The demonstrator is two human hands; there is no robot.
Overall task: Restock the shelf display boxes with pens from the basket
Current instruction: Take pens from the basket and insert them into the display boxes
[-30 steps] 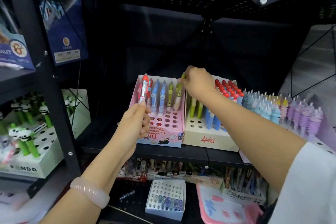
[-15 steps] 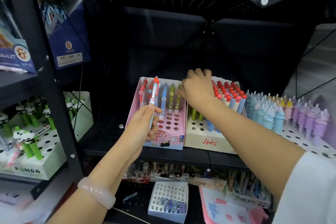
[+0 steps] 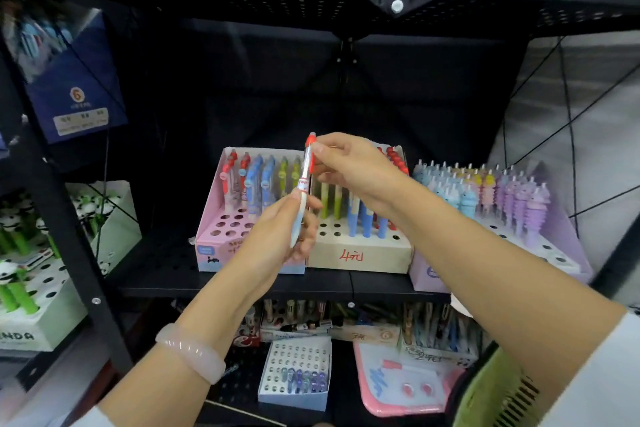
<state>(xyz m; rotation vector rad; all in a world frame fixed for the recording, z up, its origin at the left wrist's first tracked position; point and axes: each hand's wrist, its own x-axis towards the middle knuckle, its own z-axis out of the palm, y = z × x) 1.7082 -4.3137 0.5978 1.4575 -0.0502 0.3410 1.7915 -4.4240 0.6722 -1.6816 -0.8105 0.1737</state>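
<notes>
We are losing the pink display box's front right corner behind the left hand. The right hand is covering the cream box's back rows. Its handwritten label is proving illegible.

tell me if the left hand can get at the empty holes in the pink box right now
Probably yes. The left hand hangs just over the pink box, whose front holes lie open, but it grips the red pen along with the right hand.
</notes>
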